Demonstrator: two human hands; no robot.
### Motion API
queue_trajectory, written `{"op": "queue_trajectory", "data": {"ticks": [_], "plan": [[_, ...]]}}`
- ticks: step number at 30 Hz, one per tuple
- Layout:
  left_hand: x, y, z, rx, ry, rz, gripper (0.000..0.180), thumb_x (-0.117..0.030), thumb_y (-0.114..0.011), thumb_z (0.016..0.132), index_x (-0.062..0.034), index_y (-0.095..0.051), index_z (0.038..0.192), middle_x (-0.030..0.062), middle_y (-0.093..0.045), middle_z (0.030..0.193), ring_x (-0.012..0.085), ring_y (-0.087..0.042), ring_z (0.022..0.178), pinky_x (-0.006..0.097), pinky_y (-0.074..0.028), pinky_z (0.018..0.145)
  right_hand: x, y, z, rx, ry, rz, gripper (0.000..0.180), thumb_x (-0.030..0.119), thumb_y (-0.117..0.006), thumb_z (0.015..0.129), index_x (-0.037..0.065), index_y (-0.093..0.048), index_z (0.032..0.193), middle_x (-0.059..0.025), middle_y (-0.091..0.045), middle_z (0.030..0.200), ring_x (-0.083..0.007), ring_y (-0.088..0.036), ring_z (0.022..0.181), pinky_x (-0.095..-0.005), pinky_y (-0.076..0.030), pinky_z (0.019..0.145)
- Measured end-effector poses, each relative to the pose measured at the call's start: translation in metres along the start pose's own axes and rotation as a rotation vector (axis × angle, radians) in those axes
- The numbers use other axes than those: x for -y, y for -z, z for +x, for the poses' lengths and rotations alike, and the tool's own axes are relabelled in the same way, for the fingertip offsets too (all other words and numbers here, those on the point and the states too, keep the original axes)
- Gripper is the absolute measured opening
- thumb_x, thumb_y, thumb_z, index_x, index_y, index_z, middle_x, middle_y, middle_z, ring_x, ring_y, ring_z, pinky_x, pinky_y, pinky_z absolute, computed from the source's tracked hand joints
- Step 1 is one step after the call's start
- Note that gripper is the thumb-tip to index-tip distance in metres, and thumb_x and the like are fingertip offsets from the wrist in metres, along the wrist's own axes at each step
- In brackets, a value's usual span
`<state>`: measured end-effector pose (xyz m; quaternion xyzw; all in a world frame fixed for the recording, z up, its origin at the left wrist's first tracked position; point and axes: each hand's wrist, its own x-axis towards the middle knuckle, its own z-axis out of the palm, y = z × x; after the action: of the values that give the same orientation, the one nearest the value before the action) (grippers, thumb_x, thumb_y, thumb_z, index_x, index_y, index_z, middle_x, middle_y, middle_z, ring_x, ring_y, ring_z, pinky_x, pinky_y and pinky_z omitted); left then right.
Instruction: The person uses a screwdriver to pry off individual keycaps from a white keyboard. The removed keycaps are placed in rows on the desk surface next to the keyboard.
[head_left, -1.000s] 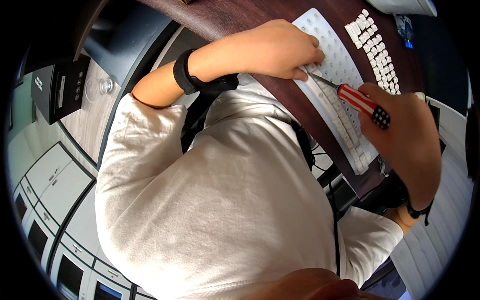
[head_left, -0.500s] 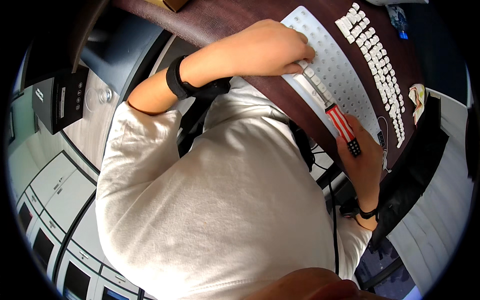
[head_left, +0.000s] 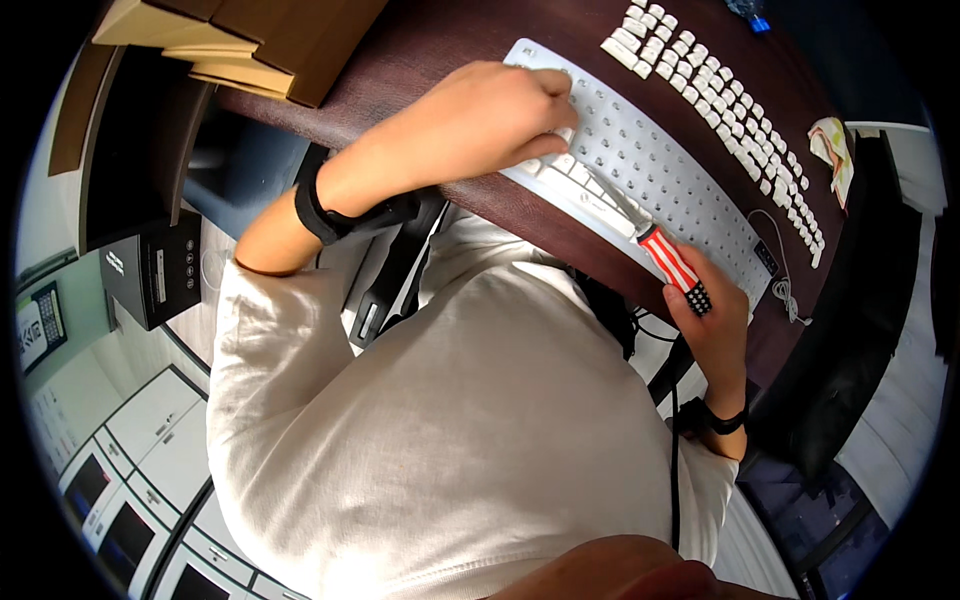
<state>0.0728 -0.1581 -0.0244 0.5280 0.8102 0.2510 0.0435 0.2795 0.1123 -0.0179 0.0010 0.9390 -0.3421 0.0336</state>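
Observation:
A light grey keyboard (head_left: 690, 215) lies slantwise on the brown table, most of its switches bare. Along its near edge a few white keycaps (head_left: 563, 180) are in place. My left hand (head_left: 505, 110) bends over the keyboard's left end, thumb and forefinger closed on a white keycap (head_left: 569, 134), partly hidden by the fingers. My right hand (head_left: 712, 305) grips a screwdriver (head_left: 672, 262) with a red-and-white striped handle and a dark, white-dotted end. Its metal shaft slants over the near row of keycaps; the tip's exact contact cannot be made out.
Loose white keycaps (head_left: 715, 95) lie in rows behind the keyboard. A white cable (head_left: 790, 300) coils at its right end. A crumpled patterned cloth (head_left: 832, 155), a bottle with a blue cap (head_left: 758, 22) and a cardboard box (head_left: 300, 50) are on the table (head_left: 420, 50).
The view has turned, bringing the cardboard box in at top left. My left hand sits slightly farther back over the keyboard's left end, uncovering more near keycaps. The right hand still holds the screwdriver.

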Motion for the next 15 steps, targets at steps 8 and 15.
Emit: {"op": "queue_trajectory", "data": {"ticks": [8, 15], "plan": [[0.007, -0.002, 0.100, 0.114, -0.121, 0.183, 0.017, -0.017, -0.070, 0.086, -0.0041, -0.072, 0.096, 0.0097, -0.067, 0.097, 0.0308, -0.066, 0.090, 0.042, -0.052, 0.078, -0.040, 0.024, -0.030, -0.261, -0.085, 0.127, 0.038, 0.006, -0.067, 0.084, 0.000, -0.064, 0.121, -0.0178, -0.071, 0.103, -0.0224, -0.069, 0.091, -0.0319, -0.052, 0.085], [0.025, -0.038, 0.148, 0.247, -0.132, 0.302, 0.018, -0.021, -0.068, 0.089, -0.0069, -0.073, 0.098, 0.0088, -0.069, 0.095, 0.0288, -0.067, 0.090, 0.040, -0.053, 0.080, -0.077, 0.018, -0.072, -0.441, -0.209, 0.257, 0.038, 0.009, -0.066, 0.087, -0.003, -0.063, 0.122, -0.0155, -0.071, 0.105, -0.0181, -0.067, 0.093, -0.0299, -0.051, 0.086]]}}
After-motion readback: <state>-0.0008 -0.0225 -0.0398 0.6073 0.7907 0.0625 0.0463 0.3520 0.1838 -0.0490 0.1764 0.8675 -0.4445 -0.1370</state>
